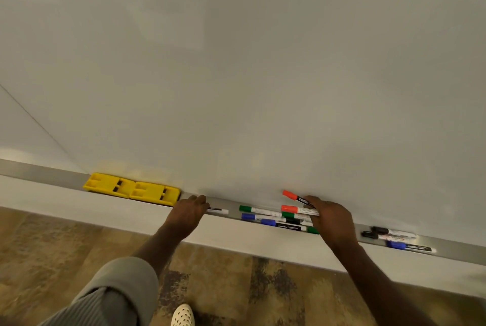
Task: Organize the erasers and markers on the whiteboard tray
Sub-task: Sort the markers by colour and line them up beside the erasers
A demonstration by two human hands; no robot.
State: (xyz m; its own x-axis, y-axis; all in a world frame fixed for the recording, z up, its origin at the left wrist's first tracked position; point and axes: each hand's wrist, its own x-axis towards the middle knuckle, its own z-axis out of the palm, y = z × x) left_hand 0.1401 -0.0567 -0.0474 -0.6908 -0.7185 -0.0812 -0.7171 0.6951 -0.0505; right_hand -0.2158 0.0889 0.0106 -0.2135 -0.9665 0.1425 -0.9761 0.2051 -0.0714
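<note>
The tray (447, 244) is running under both hands, carrying everything. Two yellow erasers (131, 189) are lying end to end on it, just left of the left hand (188, 214). Judged as light, rigid plastic blocks, they are best taken across the long sides; they are sitting well apart from the right hand (332, 220).

The markers are judged light, stiff, smooth and prone to rolling, so taking each around the barrel, not the cap, is advised.

A loose group of green and blue markers (273, 218) is lying on the tray between the two hands, touching the right fingers (313, 203). Further markers, black and blue (394, 237), are lying to the right of the right hand, near but apart.

The right fingers are curling closed around several markers at once: two red markers (292, 198), one tilted up against the board, plus others beneath. How many in all cannot be determined.

The left fingers (201, 201) are bending down onto a white marker (219, 211). Whether they are gripping it or only pressing on it cannot be determined.
</note>
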